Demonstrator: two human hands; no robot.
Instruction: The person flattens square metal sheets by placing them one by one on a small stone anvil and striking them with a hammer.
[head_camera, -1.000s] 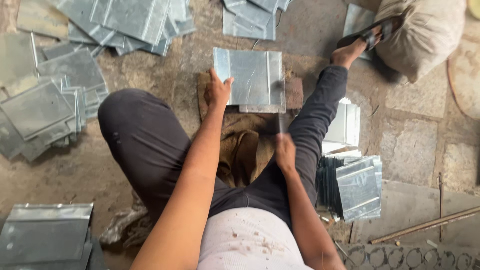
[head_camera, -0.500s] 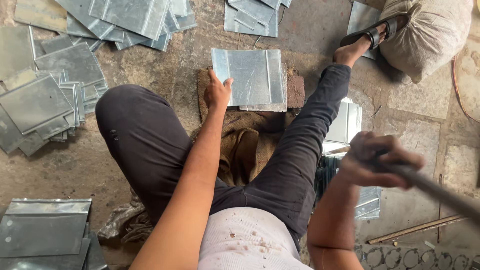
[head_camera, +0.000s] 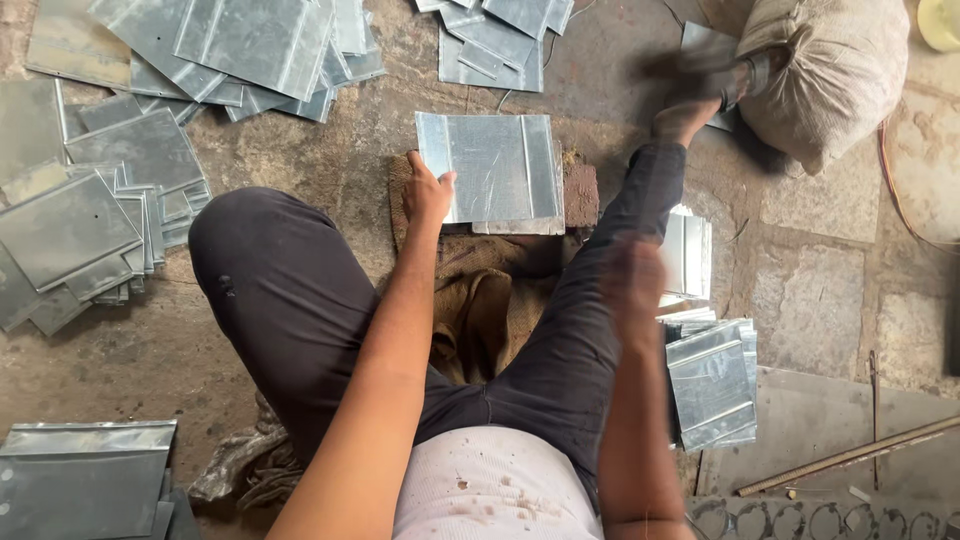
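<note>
A: From the head view, what lies under the hands?

B: A flat, rectangular metal sheet (head_camera: 495, 168), dull grey and streaky, with folded ridges along two sides. It rests on a reddish brick (head_camera: 580, 195) and coarse brown sacking (head_camera: 490, 300), between the person's spread legs on the rough stone floor (head_camera: 800, 290).

A: And the left hand?

B: The left hand (head_camera: 428, 192) sits on the sheet's near left corner. The fingers are together and curled over the edge, the thumb on top, pinning the sheet.

A: The right?

B: The right hand (head_camera: 632, 275) is a blur above the right thigh, well apart from the sheet. I cannot tell whether its fingers are apart or closed, or whether they hold anything.

A: Around them?

B: Loose piles of similar sheets (head_camera: 240, 45) at upper left, a neat stack (head_camera: 712, 385) just beside the right leg, a lumpy cloth sack (head_camera: 825, 70) at upper right and a thin rod (head_camera: 850, 455) on the floor.
</note>
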